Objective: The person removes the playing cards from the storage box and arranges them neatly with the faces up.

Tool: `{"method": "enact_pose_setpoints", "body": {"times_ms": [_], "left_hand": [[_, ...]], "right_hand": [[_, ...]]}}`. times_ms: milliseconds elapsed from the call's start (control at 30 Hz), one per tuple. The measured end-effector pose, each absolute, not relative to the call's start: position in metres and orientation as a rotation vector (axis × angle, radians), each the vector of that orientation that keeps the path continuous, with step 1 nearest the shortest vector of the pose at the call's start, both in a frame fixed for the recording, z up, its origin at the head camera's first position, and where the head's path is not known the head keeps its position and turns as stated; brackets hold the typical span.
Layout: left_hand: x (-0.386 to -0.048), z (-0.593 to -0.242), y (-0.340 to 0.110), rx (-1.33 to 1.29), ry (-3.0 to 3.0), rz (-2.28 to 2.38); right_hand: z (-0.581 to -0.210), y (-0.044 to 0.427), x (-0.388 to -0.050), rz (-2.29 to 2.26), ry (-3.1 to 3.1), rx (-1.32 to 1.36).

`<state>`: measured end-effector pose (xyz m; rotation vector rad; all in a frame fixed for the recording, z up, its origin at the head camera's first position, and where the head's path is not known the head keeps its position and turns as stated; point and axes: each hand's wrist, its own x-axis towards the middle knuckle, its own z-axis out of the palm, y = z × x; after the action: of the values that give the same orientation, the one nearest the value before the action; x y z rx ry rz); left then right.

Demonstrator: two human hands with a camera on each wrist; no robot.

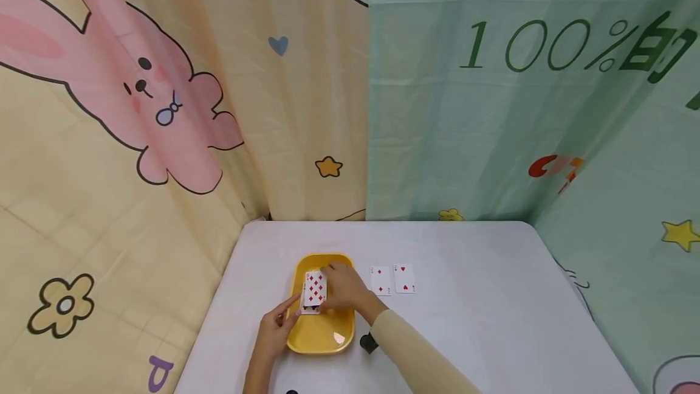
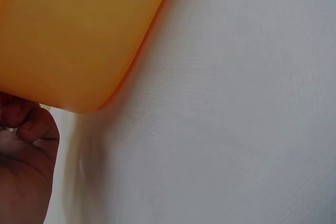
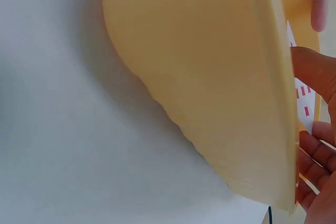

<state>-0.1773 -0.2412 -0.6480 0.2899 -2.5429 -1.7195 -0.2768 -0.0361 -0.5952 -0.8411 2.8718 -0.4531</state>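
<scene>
A yellow tray (image 1: 319,345) stands on the table, with a small stack of playing cards (image 1: 314,289) in or over its upper part. Red diamonds mark the top card; a black-suited card shows below its lower edge. My right hand (image 1: 346,287) grips the stack from the right, its thumb (image 3: 312,72) and fingers at separate places along the cards. My left hand (image 1: 276,330) is at the tray's left rim, thumb and index finger extended towards the stack's left edge. Whether these fingertips touch the cards is unclear. Its other fingers (image 2: 37,124) bend below the tray's edge.
Right of the tray, a card with red diamonds (image 1: 380,281) and one with red hearts (image 1: 404,278) lie face up, side by side. A black object (image 1: 369,343) sits beside the right sleeve. Another dark object (image 1: 292,391) shows at the bottom edge. Printed curtains surround the white table (image 1: 465,333).
</scene>
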Motion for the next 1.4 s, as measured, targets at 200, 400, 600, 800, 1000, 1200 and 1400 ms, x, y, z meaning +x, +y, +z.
{"method": "enact_pose_setpoints", "body": {"times_ms": [200, 400, 600, 800, 1000, 1200, 1400], "left_hand": [[-0.178, -0.646, -0.243, 0.298, -2.546, -1.733], [-0.178, -0.646, -0.245, 0.294, -2.555, -1.728], [-0.178, -0.646, -0.245, 0.316, -2.565, -1.713], [-0.178, -0.645, -0.244, 0.321, -2.568, -1.705], [-0.178, -0.644, -0.243, 0.324, -2.573, -1.710], [-0.178, -0.644, -0.242, 0.322, -2.568, -1.707], [-0.178, -0.644, -0.240, 0.325, -2.568, -1.703]], "right_hand": [[-0.587, -0.024, -0.280, -0.451, 2.906, -0.839], [-0.579, -0.006, -0.281, -0.459, 2.913, -0.802], [-0.573, 0.016, -0.284, -0.504, 2.933, -0.767], [-0.571, 0.040, -0.289, -0.562, 2.929, -0.674], [-0.569, 0.069, -0.297, -0.568, 2.963, -0.645], [-0.567, 0.105, -0.304, -0.566, 2.983, -0.578], [-0.570, 0.143, -0.308, -0.592, 3.005, -0.514]]}}
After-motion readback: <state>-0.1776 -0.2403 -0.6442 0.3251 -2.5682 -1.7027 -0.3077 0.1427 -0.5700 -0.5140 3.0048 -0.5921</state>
